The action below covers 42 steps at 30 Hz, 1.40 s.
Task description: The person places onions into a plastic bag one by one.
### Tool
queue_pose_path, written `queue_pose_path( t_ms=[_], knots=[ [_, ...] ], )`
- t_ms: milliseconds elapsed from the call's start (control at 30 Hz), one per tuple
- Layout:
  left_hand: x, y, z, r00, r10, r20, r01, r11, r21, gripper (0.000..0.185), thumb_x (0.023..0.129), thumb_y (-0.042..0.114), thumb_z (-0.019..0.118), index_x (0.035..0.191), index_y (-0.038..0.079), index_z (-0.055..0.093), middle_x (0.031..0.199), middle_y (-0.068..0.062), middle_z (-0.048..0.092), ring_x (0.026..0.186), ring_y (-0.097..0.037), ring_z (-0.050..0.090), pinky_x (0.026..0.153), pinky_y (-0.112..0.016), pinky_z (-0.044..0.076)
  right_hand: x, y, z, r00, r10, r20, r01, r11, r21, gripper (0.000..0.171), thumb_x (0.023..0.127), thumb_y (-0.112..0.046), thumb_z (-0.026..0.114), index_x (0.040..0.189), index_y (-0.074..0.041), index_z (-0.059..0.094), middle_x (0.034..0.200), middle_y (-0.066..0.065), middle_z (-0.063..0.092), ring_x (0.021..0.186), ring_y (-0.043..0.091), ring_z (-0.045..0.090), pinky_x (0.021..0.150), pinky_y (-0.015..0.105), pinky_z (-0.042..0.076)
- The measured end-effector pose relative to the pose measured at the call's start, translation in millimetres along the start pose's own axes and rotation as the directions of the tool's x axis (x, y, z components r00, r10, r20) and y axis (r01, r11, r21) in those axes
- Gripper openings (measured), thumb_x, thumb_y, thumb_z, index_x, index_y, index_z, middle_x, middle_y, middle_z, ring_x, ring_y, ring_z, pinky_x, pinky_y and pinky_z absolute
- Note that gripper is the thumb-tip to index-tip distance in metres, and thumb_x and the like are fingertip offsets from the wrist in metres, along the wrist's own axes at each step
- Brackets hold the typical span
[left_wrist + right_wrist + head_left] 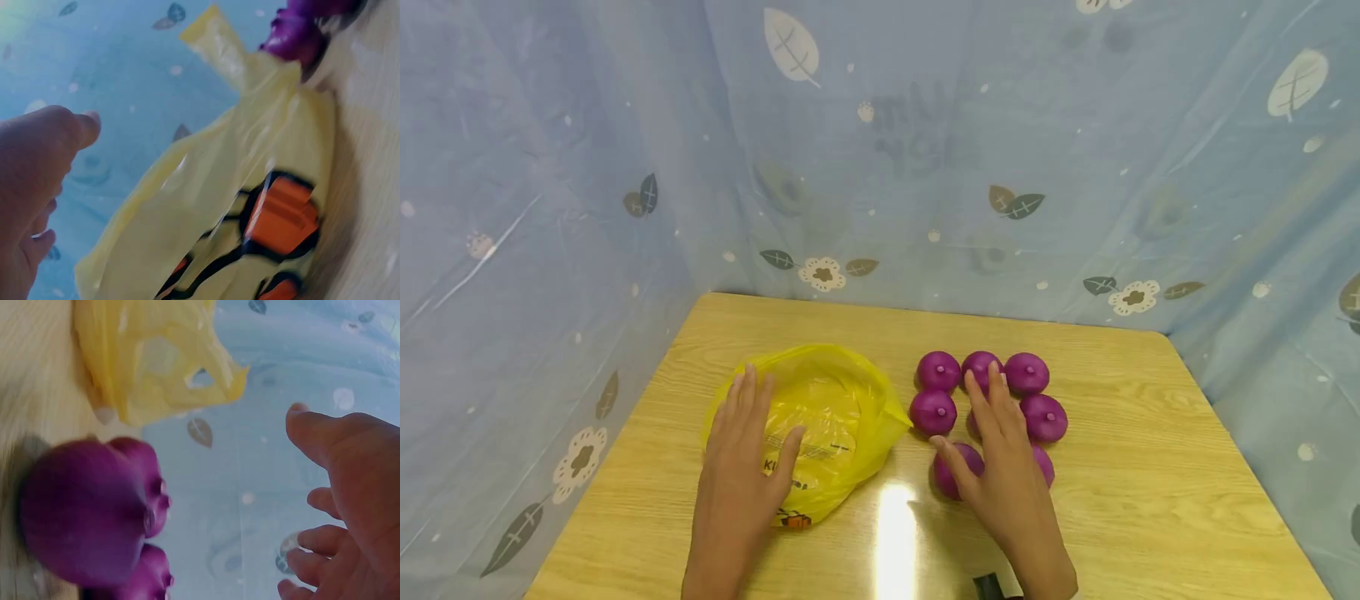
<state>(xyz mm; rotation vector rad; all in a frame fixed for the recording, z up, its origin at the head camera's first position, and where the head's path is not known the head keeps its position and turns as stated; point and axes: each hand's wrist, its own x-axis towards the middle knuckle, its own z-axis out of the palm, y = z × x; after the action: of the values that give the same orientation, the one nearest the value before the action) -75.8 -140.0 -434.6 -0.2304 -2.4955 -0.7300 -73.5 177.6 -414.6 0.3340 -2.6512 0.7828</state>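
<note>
The left hand point(741, 467) and right hand point(1006, 471) hover uncurled, gripping nothing, seemingly before a grasp that calls for lowering and closing them; the yellow bag point(827, 417) lies beneath the left hand, its corner point(899, 418) pointing rightward; round purple onions point(931, 415) sit under the right, stubs point(941, 369) up, without clear long axis

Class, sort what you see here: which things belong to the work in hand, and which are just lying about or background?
Likely part of the work:
- yellow bag, open-mouthed
- purple onion-like things
- left hand and right hand, both holding nothing

Apparently not:
- dark object near the right wrist, too cut off to identify
- table, just the work surface
- patterned blue curtain
</note>
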Motion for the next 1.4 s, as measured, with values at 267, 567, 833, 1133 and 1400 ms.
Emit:
queue_pose_path(
  t_ms=[267,567,833,1133,1400],
  knots=[
    [3.2,-14.1,-11.0,0.995,-0.099,-0.015,0.098,0.994,-0.042,0.077,0.103,0.030,0.072,0.168,0.015,0.033,0.177,-0.001,0.018,0.162,-0.031,0.021,0.125,-0.060,0.032,-3.9,12.5,-17.4,0.996,0.082,-0.028,-0.081,0.996,0.042,0.089,0.100,-0.038,0.076,0.171,-0.027,0.023,0.177,0.006,0.016,0.143,0.040,0.052,0.100,0.064,0.056],
    [3.7,-25.4,-15.7,0.983,-0.181,0.015,0.181,0.982,-0.057,0.073,0.107,0.034,0.066,0.169,0.018,0.030,0.176,0.000,0.016,0.161,-0.033,0.023,0.121,-0.063,0.036,-5.8,32.0,-32.8,0.988,0.104,-0.114,-0.096,0.993,0.071,0.085,0.096,-0.027,0.081,0.167,-0.028,0.034,0.172,0.002,0.032,0.146,0.043,0.047,0.110,0.066,0.046],
    [4.0,-35.2,-18.3,0.960,-0.266,0.091,0.270,0.962,-0.044,0.075,0.109,0.040,0.059,0.171,0.020,0.021,0.177,0.000,0.008,0.158,-0.042,0.024,0.114,-0.072,0.039,-17.0,50.2,-37.7,0.976,0.146,-0.162,-0.138,0.989,0.060,0.080,0.095,-0.022,0.082,0.164,-0.027,0.042,0.166,0.005,0.043,0.143,0.040,0.051,0.112,0.052,0.045],
    [2.8,-43.5,-17.7,0.940,-0.301,0.159,0.312,0.949,-0.049,0.072,0.113,0.042,0.049,0.171,0.017,0.016,0.177,-0.004,0.005,0.155,-0.050,0.025,0.113,-0.075,0.036,-31.5,66.3,-36.2,0.975,0.183,-0.123,-0.180,0.983,0.041,0.078,0.097,-0.026,0.081,0.164,-0.034,0.041,0.162,0.002,0.050,0.139,0.039,0.056,0.117,0.030,0.045],
    [3.7,-44.5,-14.2,0.937,-0.302,0.174,0.314,0.948,-0.045,0.067,0.114,0.034,0.047,0.171,0.014,0.016,0.177,-0.009,0.010,0.144,-0.060,0.037,0.111,-0.075,0.039,-43.8,77.5,-32.8,0.985,0.157,-0.079,-0.155,0.988,0.026,0.080,0.095,-0.021,0.083,0.164,-0.026,0.043,0.155,0.016,0.055,0.132,0.050,0.058,0.100,0.061,0.051]
  ],
)
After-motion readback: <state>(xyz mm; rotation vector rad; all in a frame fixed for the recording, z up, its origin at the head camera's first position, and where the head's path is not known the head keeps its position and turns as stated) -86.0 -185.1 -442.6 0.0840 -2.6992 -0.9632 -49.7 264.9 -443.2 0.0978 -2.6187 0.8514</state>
